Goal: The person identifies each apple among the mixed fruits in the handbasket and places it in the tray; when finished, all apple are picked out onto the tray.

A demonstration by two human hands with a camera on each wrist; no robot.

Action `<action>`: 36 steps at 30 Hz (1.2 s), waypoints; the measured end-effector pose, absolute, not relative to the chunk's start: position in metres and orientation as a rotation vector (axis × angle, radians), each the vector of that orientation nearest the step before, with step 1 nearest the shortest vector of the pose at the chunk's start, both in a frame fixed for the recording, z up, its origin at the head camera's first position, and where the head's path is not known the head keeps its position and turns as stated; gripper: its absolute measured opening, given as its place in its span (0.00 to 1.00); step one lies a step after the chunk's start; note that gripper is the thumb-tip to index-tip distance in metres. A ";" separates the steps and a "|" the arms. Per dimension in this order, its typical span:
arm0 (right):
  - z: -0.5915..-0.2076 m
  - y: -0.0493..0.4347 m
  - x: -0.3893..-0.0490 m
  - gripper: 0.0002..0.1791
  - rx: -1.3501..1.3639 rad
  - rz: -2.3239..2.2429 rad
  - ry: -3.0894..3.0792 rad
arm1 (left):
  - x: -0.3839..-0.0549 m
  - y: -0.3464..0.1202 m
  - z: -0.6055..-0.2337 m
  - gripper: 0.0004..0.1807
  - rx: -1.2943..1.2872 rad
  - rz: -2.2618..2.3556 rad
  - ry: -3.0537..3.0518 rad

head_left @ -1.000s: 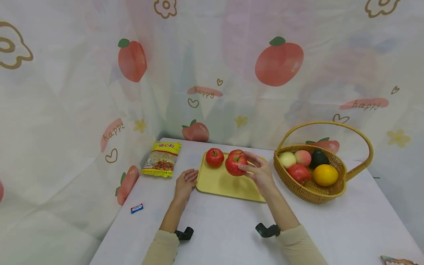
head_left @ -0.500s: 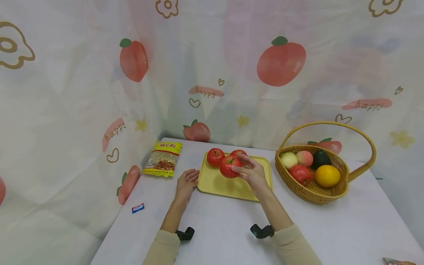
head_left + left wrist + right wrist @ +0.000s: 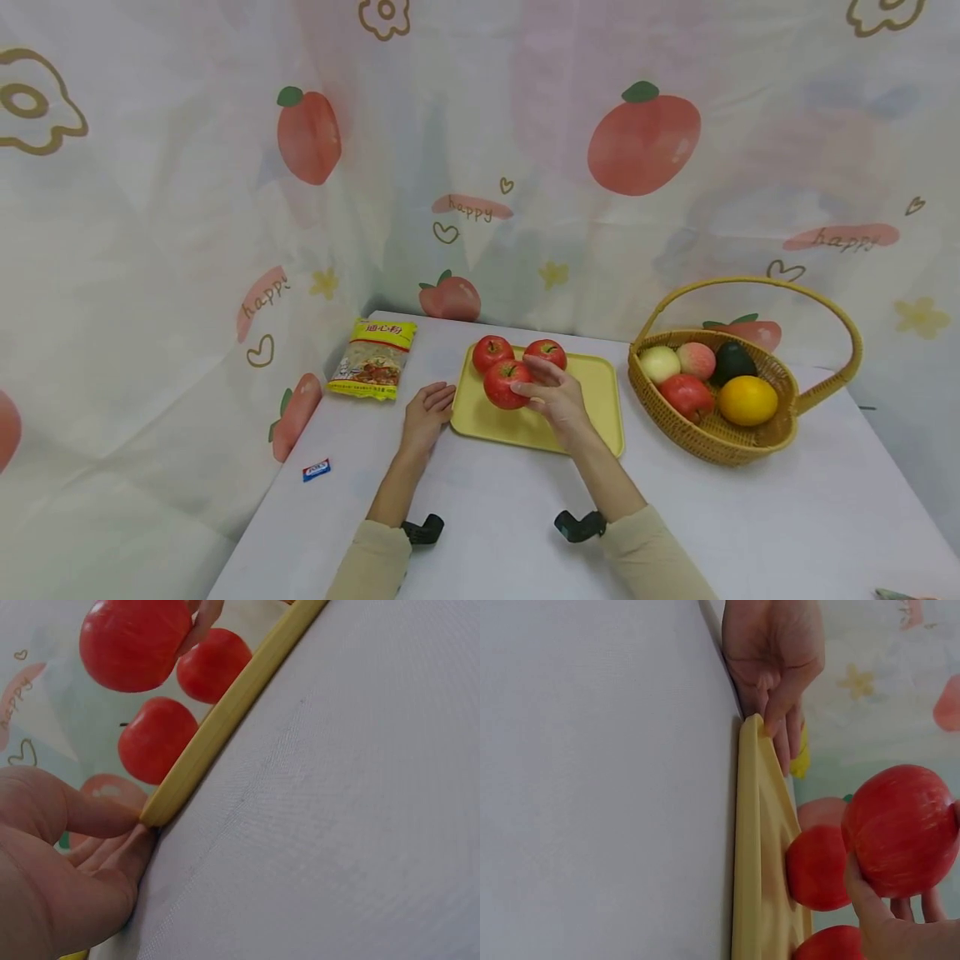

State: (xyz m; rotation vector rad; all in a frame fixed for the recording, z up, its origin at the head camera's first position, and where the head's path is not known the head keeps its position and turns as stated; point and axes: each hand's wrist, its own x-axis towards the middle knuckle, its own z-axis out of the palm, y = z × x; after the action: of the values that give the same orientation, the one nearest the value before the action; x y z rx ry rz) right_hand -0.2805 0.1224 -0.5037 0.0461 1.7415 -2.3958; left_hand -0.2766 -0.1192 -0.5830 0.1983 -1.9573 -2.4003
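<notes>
A red apple (image 3: 504, 386) is gripped between the thumb and fingers of my right hand (image 3: 564, 407), held over the left part of a yellow tray (image 3: 606, 417). Two more red apples, one at the back left (image 3: 492, 351) and one behind my fingers (image 3: 547, 352), rest on that tray. My left hand (image 3: 427, 414) holds the tray's near left side; in the left wrist view its thumb lies at the rim (image 3: 199, 761) with the fingers beyond. The right wrist view shows the lifted apple (image 3: 900, 829) apart from the tray, with fingers beneath it.
Right of the tray stands a wicker basket (image 3: 675, 432) with a tall handle, holding several fruits, among them a yellow one (image 3: 747, 400). A yellow food packet (image 3: 375, 360) lies at the back left. Nearer is a small blue-and-red wrapper (image 3: 317, 470). Printed cloth hangs behind the table.
My right hand has carried its apple leftward and slightly down over the tray, uncovering the apple behind. The left hand stays at the tray's edge. The whole view has shifted slightly.
</notes>
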 end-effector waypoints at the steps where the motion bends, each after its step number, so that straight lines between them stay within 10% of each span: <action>1: -0.505 0.121 -0.281 0.35 0.050 -2.390 1.748 | -0.276 -0.119 -0.583 0.29 0.193 -2.395 -1.963; 36: -0.538 0.084 -0.292 0.32 0.113 -2.230 1.913 | -0.278 -0.119 -0.580 0.28 0.245 -2.391 -2.000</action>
State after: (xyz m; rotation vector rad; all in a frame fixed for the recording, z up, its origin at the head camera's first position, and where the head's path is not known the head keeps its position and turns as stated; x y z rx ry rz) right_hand -0.2920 0.0843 -0.5375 0.1132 1.9131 -2.2303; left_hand -0.2777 -0.1189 -0.5797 0.2446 -2.0001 -2.3911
